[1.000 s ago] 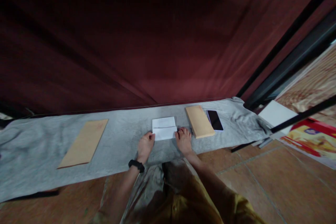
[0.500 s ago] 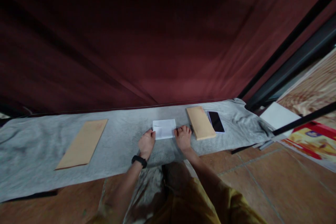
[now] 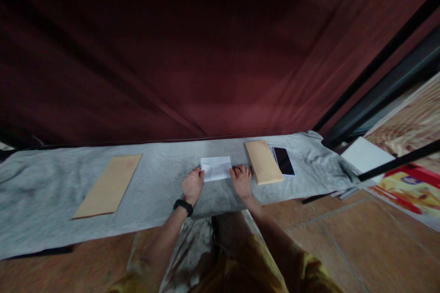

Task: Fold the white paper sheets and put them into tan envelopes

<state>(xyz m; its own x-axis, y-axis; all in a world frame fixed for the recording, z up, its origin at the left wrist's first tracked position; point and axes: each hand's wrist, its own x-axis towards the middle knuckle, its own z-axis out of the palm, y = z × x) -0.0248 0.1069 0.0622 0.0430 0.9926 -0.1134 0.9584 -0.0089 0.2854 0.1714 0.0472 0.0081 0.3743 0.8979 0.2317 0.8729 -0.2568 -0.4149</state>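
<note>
A folded sheet of white paper [image 3: 216,169] lies between my two hands on the grey cloth. My left hand [image 3: 193,186], with a black band on its wrist, pinches the paper's left edge between thumb and fingers. At the opposite edge, my right hand [image 3: 242,180] has its thumb and curled fingers closed on the paper. Just right of that hand rests a stack of brown envelopes [image 3: 264,162]. A dark-screened phone [image 3: 283,161] lies beside the stack. Another brown envelope [image 3: 109,186] lies well to the left of my left hand.
The grey cloth [image 3: 161,169] covers a long, narrow surface against a dark red curtain [image 3: 220,78]. Black metal bars [image 3: 378,62] stand at the right. A white box [image 3: 367,158] and a red-yellow printed package [image 3: 409,187] sit beyond them, over the tiled floor [image 3: 330,242].
The view has shifted slightly. Both hands stay on the paper's edges, and the upper fold line shows a little more clearly at its left side.
</note>
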